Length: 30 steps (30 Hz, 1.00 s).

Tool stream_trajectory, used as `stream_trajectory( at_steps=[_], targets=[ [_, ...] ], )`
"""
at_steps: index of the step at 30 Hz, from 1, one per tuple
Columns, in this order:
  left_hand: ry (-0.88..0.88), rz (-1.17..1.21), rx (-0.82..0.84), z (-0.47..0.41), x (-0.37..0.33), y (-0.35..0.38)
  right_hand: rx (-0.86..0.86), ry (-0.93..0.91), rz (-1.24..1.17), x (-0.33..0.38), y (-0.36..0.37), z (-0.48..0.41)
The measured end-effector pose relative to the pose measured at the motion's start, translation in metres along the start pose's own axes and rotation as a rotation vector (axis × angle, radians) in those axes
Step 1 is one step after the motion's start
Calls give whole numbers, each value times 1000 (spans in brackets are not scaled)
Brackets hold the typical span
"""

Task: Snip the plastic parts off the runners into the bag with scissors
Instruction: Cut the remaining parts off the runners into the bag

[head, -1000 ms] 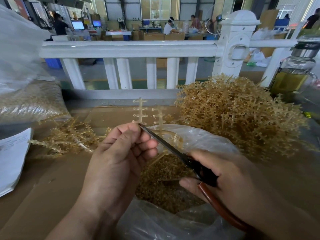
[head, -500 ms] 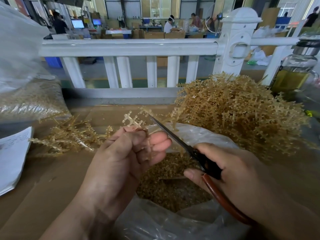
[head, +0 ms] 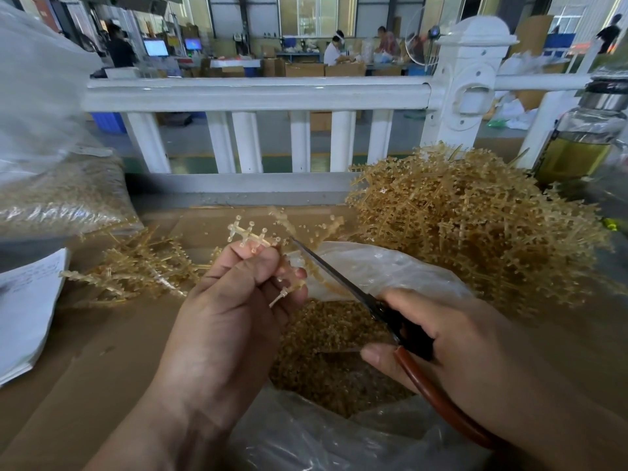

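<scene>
My left hand [head: 234, 311] pinches a pale amber plastic runner [head: 249, 234] that sticks up and to the right above the fingers, blurred at its far end. My right hand [head: 452, 338] grips scissors [head: 343, 283] with a black pivot and brown handle; the blade tip reaches the runner near my left fingertips. Below both hands lies an open clear plastic bag [head: 384, 266] holding a heap of small amber cut parts [head: 326, 351].
A big pile of uncut runners [head: 475, 226] fills the right of the cardboard-covered table [head: 102, 334]. A smaller heap of stripped runners [head: 136, 266] lies left, with white papers [head: 23, 300] and a filled bag [head: 57, 195] beyond. A glass jar [head: 584, 144] and white railing [head: 255, 93] stand behind.
The runner has tipped from upright to leaning right in my left hand, which shifted up and right. The scissors tip rose with it and stays at the runner.
</scene>
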<state>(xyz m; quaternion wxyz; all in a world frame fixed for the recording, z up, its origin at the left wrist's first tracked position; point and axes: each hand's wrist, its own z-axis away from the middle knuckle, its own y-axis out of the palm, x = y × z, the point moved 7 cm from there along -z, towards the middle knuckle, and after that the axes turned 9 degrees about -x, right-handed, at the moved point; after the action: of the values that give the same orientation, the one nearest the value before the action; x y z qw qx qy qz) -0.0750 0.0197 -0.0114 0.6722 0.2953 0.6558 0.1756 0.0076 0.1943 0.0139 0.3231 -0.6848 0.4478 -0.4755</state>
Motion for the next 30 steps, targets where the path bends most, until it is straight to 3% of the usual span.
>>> stream_trajectory(
  at_steps=[13,30],
  targets=[
    [207,-180,-42,3,-8,1,-65,-82,0,7,-3,1],
    [204,-221,-18,4,-7,2,-136,-136,-25,12,-8,1]
  ],
)
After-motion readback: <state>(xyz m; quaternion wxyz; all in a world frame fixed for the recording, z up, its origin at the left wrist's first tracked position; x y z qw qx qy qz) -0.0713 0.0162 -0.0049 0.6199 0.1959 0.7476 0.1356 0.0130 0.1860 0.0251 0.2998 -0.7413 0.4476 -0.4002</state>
